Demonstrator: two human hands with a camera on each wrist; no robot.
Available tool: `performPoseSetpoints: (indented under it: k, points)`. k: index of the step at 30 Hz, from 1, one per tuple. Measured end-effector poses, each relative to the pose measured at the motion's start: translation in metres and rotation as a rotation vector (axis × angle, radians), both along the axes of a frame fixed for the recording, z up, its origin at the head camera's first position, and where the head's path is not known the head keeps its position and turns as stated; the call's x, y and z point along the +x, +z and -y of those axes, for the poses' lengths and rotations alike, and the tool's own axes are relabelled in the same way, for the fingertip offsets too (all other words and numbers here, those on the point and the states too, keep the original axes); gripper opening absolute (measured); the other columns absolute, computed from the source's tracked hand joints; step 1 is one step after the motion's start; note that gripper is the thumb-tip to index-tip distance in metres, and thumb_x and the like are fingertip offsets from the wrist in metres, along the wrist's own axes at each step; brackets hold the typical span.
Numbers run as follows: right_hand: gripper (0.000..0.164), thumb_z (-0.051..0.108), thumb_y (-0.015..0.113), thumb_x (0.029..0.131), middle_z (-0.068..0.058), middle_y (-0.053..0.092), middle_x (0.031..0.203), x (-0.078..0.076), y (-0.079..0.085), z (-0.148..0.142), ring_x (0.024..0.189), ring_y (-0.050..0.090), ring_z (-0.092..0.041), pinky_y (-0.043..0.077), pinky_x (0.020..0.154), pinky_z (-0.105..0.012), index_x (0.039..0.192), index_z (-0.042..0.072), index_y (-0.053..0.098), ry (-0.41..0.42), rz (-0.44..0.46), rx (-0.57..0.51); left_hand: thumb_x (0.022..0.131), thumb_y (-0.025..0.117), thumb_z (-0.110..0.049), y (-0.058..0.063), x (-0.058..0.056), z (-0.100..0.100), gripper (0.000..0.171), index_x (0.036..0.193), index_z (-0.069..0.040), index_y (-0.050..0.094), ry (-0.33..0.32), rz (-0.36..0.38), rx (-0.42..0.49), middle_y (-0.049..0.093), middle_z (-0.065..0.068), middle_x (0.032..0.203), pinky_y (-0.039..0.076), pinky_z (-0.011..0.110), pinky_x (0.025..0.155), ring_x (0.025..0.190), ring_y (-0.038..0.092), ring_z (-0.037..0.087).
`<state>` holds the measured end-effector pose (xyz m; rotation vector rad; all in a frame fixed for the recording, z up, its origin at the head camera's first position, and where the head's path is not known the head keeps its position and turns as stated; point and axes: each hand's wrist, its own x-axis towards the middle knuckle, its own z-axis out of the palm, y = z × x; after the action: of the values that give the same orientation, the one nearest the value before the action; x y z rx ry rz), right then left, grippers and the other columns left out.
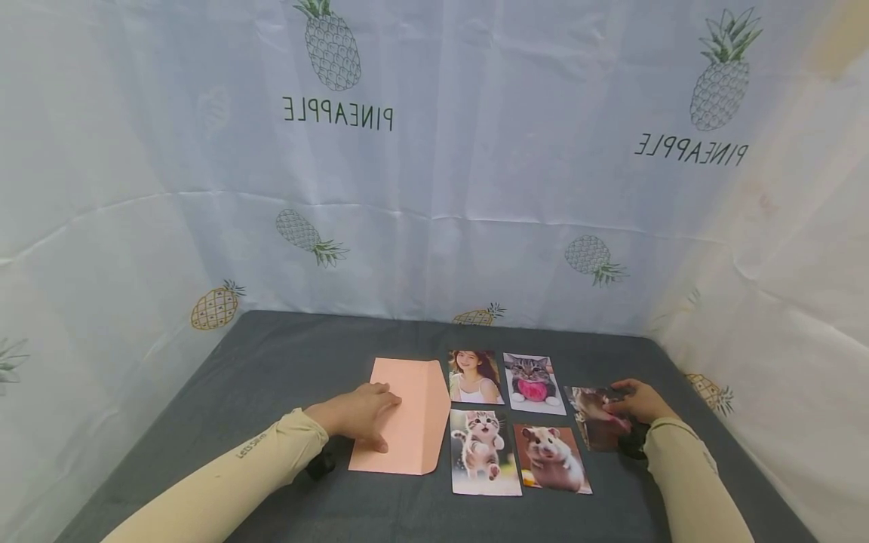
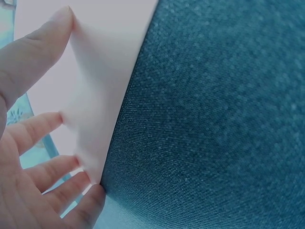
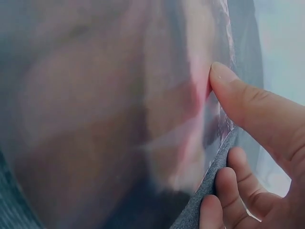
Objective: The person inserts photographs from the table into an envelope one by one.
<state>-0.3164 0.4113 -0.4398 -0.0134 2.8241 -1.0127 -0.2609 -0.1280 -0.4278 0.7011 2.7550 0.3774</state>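
Observation:
My left hand (image 1: 358, 415) rests on a pink envelope (image 1: 424, 422), its thumb and fingers spread apart. In the left wrist view the thumb and fingertips (image 2: 62, 118) touch the envelope's pale surface (image 2: 100, 57) close to its edge. My right hand (image 1: 641, 403) holds a glossy photo (image 1: 591, 422) at its right side. The right wrist view shows the thumb on the face of this photo (image 3: 109, 109) and curled fingers by its edge; the index finger is hidden. The photo's picture is blurred by reflection, with a pinkish-red patch.
Left of the held photo lie a portrait photo (image 1: 474, 377), a photo of a cat with a red ball (image 1: 534, 383), a kitten photo (image 1: 484, 452) and a hamster photo (image 1: 551, 458). They rest on dark grey cloth (image 1: 271, 354). A pineapple-print curtain (image 1: 434, 166) stands behind.

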Motion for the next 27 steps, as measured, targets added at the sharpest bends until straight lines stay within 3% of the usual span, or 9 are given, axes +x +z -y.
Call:
performPoseSetpoints:
  k: [8,13,17,21,27]
  points:
    - [0.054,0.003,0.074,0.077,-0.025,0.068,0.091,0.008,0.006,0.008,0.074,0.061,-0.017,0.048,0.065,-0.032,0.117,-0.014,0.043,0.014,-0.025,-0.046,0.069,0.086,-0.035,-0.001,0.000,-0.001,0.077,0.135,-0.011,0.054,0.000,0.006,0.005,0.038,0.018,0.151,0.035,0.052,0.109,0.141,0.033,0.037]
    - [0.050,-0.004,0.071,0.077,-0.014,0.066,0.080,0.013,0.008,0.011,0.065,0.058,-0.015,0.047,0.058,-0.031,0.116,-0.012,0.041,-0.001,-0.048,-0.097,0.069,0.086,-0.035,-0.001,0.000,-0.001,0.077,0.135,-0.011,0.054,-0.002,0.003,0.009,0.038,0.018,0.151,0.035,0.052,0.109,0.141,0.033,0.037]
    - [0.049,-0.010,0.067,0.079,-0.004,0.061,0.073,0.016,0.009,0.010,0.056,0.055,-0.011,0.045,0.048,-0.027,0.119,-0.010,0.038,0.009,-0.052,-0.198,0.070,0.086,-0.036,0.000,0.000,-0.001,0.076,0.135,-0.011,0.055,-0.007,-0.006,0.008,0.039,0.018,0.150,0.037,0.051,0.108,0.140,0.034,0.037]
    - [0.050,-0.011,0.067,0.081,-0.002,0.056,0.071,0.017,0.015,0.010,0.051,0.053,-0.008,0.045,0.045,-0.026,0.121,-0.009,0.037,0.032,-0.073,-0.247,0.071,0.085,-0.036,0.000,0.000,0.000,0.075,0.135,-0.011,0.054,-0.010,-0.007,0.010,0.039,0.017,0.150,0.037,0.050,0.107,0.140,0.033,0.037]
    - [0.051,-0.002,0.071,0.083,-0.006,0.056,0.078,0.019,0.032,0.013,0.054,0.052,-0.008,0.048,0.048,-0.028,0.123,-0.008,0.040,0.050,-0.132,-0.210,0.071,0.085,-0.036,-0.001,0.000,0.002,0.076,0.135,-0.010,0.054,-0.006,-0.003,0.013,0.039,0.018,0.150,0.038,0.050,0.107,0.140,0.033,0.036]
